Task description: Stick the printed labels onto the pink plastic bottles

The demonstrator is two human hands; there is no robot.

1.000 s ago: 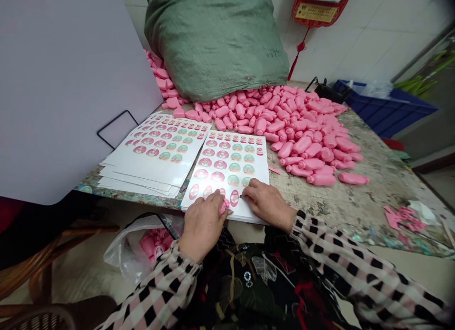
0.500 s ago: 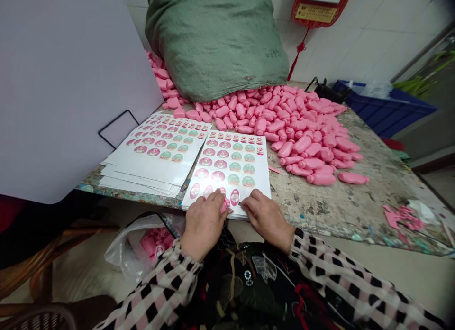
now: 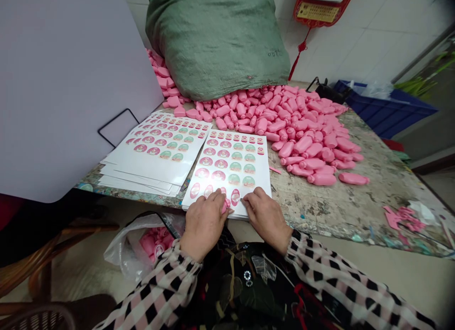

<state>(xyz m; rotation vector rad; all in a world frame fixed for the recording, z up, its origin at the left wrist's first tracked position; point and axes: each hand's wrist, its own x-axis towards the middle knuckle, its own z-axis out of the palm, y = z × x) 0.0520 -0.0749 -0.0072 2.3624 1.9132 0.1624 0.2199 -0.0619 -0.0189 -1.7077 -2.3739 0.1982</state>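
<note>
My left hand (image 3: pixel 205 222) is closed around a small pink plastic bottle (image 3: pixel 225 206), most of it hidden under the fingers. It rests on the near edge of a sticker sheet (image 3: pixel 227 152) printed with pink and green labels. Just right of an oval pink sticker (image 3: pixel 235 197), my right hand (image 3: pixel 266 218) has thumb and forefinger pinched together. A small dark tip shows at those fingertips; what it belongs to I cannot make out. More sticker sheets (image 3: pixel 159 150) lie in a loose stack to the left.
Many pink bottles (image 3: pixel 305 140) are heaped beneath a green sack (image 3: pixel 216 41). Pink scraps (image 3: pixel 401 217) lie at the right. A blue crate (image 3: pixel 387 107) stands behind. A clear plastic bag (image 3: pixel 124 244) hangs below the table edge. A grey panel (image 3: pixel 71 83) blocks the left.
My right hand has shifted very slightly, its pinched fingertips now a little higher beside the oval sticker. My left hand stays in place on the bottle.
</note>
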